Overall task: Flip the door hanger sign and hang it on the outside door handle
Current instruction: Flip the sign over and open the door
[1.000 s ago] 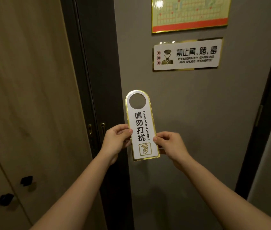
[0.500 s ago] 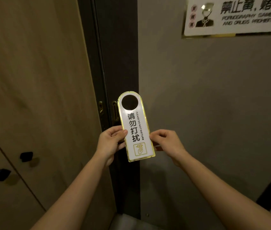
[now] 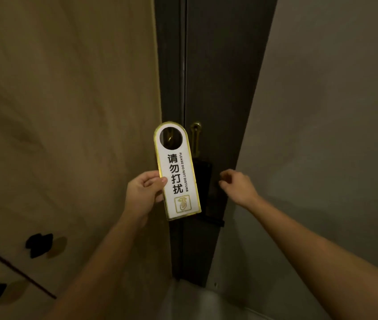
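The door hanger sign (image 3: 176, 172) is white with a gold rim, a round hole at its top and "PLEASE DO NOT DISTURB" facing me. My left hand (image 3: 143, 192) pinches its left edge and holds it upright in front of the dark door edge (image 3: 218, 88). My right hand (image 3: 237, 187) is off the sign, fingers loosely curled, close to a black lock body (image 3: 207, 188) on the door edge. A brass latch guard (image 3: 195, 139) sits just above the lock, partly behind the sign. No door handle is visible.
A wooden wardrobe panel (image 3: 67, 112) fills the left side, with two black knobs (image 3: 38, 244) low down. The grey door face (image 3: 333, 135) takes up the right. Pale floor (image 3: 195, 301) shows at the bottom.
My right hand has let go of the sign and moved right toward the lock. The sign stays in my left hand. My view has tilted down and right, and the wall notices have left the frame.
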`<state>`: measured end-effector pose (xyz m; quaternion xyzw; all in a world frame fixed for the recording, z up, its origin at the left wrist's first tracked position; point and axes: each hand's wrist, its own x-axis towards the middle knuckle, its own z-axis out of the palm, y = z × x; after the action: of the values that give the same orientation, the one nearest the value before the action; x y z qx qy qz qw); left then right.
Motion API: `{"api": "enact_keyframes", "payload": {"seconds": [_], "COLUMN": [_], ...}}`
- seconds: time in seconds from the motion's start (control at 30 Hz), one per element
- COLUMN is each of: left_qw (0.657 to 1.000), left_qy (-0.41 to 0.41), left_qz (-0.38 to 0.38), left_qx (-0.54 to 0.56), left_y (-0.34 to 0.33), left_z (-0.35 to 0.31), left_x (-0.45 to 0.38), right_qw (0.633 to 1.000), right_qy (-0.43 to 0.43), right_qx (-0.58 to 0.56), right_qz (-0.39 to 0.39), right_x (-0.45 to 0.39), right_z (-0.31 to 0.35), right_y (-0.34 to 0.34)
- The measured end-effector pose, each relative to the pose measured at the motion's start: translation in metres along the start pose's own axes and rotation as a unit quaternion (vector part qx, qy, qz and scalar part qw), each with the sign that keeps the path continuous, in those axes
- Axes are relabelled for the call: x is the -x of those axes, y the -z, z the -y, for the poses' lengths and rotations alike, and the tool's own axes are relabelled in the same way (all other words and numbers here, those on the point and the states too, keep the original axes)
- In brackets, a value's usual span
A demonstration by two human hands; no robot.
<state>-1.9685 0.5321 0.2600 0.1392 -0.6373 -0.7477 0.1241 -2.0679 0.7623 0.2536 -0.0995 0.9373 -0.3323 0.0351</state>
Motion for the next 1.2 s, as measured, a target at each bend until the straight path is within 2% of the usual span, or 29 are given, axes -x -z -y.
{"api": "enact_keyframes", "payload": {"seconds": [0.2,0.33,0.5,0.63,0.83,1.0,1.1,1.2], "left_qw": [0.999,0.998,0.994,0.991,0.99,0.992,0.994,0.992], "left_qy": [0.008,0.021,0.03,0.03,0.031,0.033,0.034,0.043], "left_qz": [-0.029,-0.053,-0.093,-0.128,-0.132,-0.115,-0.102,-0.107], "left_qx": [-0.028,-0.036,-0.041,-0.037,-0.029,-0.029,-0.03,-0.046], "left_y": [0.015,0.018,0.018,0.013,0.006,0.008,0.012,0.021], "left_z": [0.031,0.05,0.073,0.09,0.11,0.118,0.121,0.129], "left_x": [-0.014,-0.014,-0.012,-0.014,-0.019,-0.026,-0.023,-0.016], "right_qw": [0.99,0.978,0.964,0.961,0.949,0.935,0.947,0.967], "right_qy": [0.006,-0.004,0.002,0.001,-0.021,0.039,0.038,-0.023], "right_qx": [0.108,0.126,0.144,0.176,0.216,0.266,0.24,0.173], "right_qz": [0.089,0.164,0.222,0.214,0.228,0.231,0.209,0.188], "right_x": [-0.04,-0.05,-0.059,-0.068,-0.075,-0.081,-0.08,-0.078], "right_z": [-0.019,-0.038,-0.06,-0.067,-0.087,-0.099,-0.106,-0.109], "right_y": [-0.052,-0.091,-0.141,-0.171,-0.198,-0.204,-0.209,-0.218]}}
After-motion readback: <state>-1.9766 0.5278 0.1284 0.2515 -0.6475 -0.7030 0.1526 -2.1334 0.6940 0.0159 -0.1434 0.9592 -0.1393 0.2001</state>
